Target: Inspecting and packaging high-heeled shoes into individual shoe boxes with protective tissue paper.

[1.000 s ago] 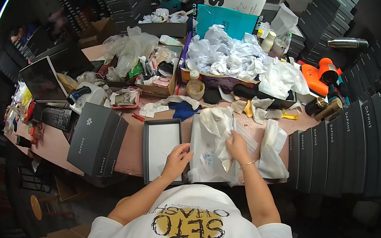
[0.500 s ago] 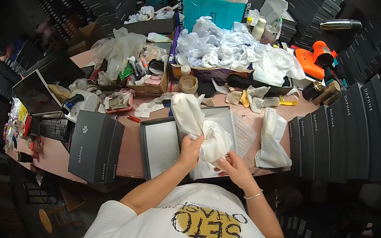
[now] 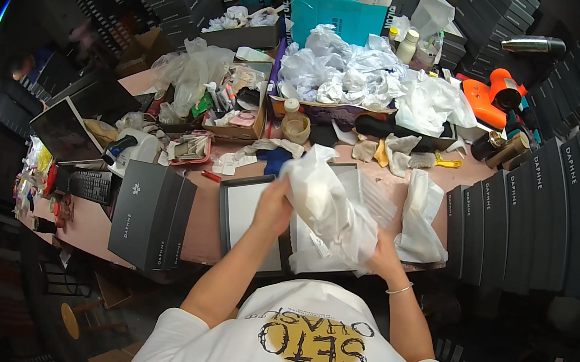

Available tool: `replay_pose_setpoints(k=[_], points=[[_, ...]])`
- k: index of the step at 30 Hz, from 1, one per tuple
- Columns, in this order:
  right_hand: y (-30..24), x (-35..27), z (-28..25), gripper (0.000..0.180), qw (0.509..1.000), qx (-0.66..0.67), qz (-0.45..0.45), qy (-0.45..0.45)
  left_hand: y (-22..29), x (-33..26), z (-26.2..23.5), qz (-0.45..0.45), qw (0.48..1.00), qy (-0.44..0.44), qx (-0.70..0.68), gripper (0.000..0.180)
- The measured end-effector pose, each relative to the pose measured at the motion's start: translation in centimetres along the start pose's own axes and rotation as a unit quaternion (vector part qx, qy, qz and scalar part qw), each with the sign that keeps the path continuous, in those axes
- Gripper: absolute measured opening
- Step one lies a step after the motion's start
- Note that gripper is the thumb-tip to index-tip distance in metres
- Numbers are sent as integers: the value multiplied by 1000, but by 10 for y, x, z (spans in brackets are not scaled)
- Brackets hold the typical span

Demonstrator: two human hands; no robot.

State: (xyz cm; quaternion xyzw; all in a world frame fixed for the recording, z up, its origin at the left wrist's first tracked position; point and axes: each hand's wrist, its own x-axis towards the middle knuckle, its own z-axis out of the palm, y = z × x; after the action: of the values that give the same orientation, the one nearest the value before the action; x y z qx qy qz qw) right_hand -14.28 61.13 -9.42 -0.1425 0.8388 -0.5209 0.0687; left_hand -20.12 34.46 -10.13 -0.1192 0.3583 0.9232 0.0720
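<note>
Head view showed, toward the left of the frame, a dark box (image 3: 150, 213) standing on the pink table (image 3: 205, 232), then an open shallow box (image 3: 247, 208) at centre. The left hand (image 3: 273, 208) was closed on the upper end of a white paper-wrapped bundle (image 3: 326, 211) held above that box, and the right hand (image 3: 384, 254) gripped its lower right edge. I judged the loose wrapping could slip or tear, since the hands pinched only thin paper, and the bundle might drop onto the clutter.
</note>
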Motion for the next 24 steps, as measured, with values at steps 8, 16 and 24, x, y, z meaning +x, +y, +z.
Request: replay_pose_setpoints(k=[8,16,24], points=[[35,20,-49,50,960,-76,181,199,60,-57,89,419,821,-56,384,19],[-11,-11,-98,48,967,-198,99,129,-47,-6,-3,-32,849,-119,514,42],[-92,55,-47,39,922,-318,-89,-204,-38,-38,22,-509,819,-255,71,69]])
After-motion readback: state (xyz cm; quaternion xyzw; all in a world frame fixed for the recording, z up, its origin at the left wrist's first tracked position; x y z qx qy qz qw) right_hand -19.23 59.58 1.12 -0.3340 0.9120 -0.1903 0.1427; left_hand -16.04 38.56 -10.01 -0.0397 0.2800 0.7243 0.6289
